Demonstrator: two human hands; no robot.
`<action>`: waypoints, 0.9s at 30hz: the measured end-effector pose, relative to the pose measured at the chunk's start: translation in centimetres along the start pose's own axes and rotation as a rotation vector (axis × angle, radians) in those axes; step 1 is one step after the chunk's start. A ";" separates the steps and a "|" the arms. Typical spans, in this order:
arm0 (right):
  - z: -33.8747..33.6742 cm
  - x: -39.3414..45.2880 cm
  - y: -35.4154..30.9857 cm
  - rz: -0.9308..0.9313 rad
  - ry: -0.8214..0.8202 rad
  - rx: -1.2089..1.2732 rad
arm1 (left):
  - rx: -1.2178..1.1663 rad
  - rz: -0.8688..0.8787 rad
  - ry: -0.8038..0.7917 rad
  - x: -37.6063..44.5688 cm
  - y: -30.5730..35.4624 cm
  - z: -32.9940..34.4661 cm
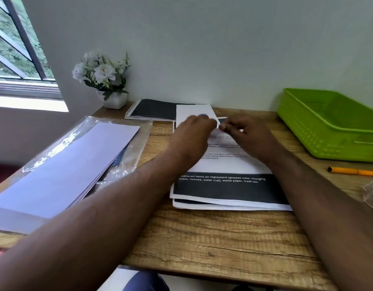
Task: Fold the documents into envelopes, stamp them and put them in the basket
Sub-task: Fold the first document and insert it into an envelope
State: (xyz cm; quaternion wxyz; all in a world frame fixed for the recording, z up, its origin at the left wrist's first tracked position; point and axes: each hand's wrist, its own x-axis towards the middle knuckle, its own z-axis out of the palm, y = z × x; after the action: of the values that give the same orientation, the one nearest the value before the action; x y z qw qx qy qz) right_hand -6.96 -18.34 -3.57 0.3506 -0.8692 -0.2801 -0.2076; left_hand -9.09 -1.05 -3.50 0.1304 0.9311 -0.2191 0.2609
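Note:
A stack of printed documents [227, 185] with black bands lies in the middle of the wooden desk [202, 238]. On top of the stack, the far part of one white sheet [192, 111] is folded over toward me. My left hand [192, 133] holds that folded edge. My right hand [246, 133] pinches the same edge from the right. The fingertips of both hands meet over the paper. A pile of white envelopes [61, 171] on a clear plastic wrapper lies at the left. The green plastic basket [328, 127] stands at the right, nothing visible inside.
A spiral notebook [152, 110] with a black cover lies at the back by a white pot of flowers [105, 78]. An orange pen [353, 171] and a bit of clear plastic [372, 194] lie at the right edge. The wall is close behind the desk.

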 end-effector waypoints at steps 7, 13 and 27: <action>-1.2 0.3 0.6 0.236 0.535 0.477 | -0.542 0.088 0.840 0.7 -1.2 -4.2; -3.4 0.3 1.2 0.496 0.611 1.022 | -1.324 -0.319 0.756 1.1 -3.1 -5.7; -7.7 -1.6 1.9 0.758 -0.315 -0.114 | -0.154 -0.626 -0.190 -0.1 -8.0 0.0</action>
State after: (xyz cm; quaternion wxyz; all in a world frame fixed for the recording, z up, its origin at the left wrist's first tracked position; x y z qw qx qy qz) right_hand -8.20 -25.58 -0.27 0.3063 -0.9500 0.0215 0.0568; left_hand -5.32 5.94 -4.56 0.2533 0.9607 0.0473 0.1030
